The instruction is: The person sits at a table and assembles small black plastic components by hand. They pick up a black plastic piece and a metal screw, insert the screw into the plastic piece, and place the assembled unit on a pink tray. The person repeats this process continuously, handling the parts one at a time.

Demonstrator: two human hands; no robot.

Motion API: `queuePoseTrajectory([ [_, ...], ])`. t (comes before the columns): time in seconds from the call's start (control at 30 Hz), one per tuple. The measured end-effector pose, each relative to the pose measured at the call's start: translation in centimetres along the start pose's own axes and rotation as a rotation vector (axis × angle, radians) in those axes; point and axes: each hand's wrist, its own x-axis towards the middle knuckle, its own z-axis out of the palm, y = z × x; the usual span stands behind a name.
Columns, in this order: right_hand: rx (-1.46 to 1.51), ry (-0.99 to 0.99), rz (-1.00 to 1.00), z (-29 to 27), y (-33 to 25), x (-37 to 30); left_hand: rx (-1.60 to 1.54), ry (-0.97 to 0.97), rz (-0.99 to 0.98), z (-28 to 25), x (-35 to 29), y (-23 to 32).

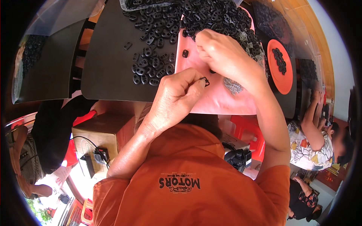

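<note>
My left hand (pixel 177 94) is over the near part of a pink sheet (pixel 215 101), thumb and fingers pinched on a small black plastic piece (pixel 205 81) with an opening in it. Farther off, my right hand (pixel 217 47) is closed at the near edge of a large heap of black two-hole cord locks (pixel 203 15); its fingertips are turned away, so whatever they hold is hidden. One black cord lock part (pixel 185 53) lies alone on the sheet between the hands. Below my right wrist sits a small pile of metal springs (pixel 233 86).
A smaller group of black cord locks (pixel 151 67) lies on the dark table (pixel 109 67) to the left. At the right stands an orange plate (pixel 279 84) with black pieces. Other people sit at both sides; a cardboard box (pixel 102 130) is below the table's left edge.
</note>
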Motion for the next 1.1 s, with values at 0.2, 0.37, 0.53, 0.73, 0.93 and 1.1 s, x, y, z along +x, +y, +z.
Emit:
queuePoseTrajectory([
  [0.2,0.641,-0.006,0.302,-1.5,-1.0,-2.2,-0.219,-0.011,-0.081,-0.3,-0.1,0.3],
  [0.37,0.866,0.107,0.232,-1.5,-2.1,-4.0,-0.248,-0.014,-0.088,-0.3,0.0,0.2],
  [0.53,1.087,0.083,0.417,-2.6,-3.7,-5.3,-0.257,-0.041,-0.057,-0.4,0.2,-0.1],
  [0.73,1.018,0.203,0.353,-1.5,-4.1,-5.3,-0.202,-0.021,-0.099,-0.2,0.1,0.5],
  [0.93,0.982,0.200,0.306,-1.0,-4.2,-5.3,-0.203,-0.025,-0.086,0.0,-0.1,0.8],
  [1.1,0.963,0.175,0.330,-1.1,-4.2,-5.5,-0.203,-0.041,-0.067,-0.1,0.0,0.5],
])
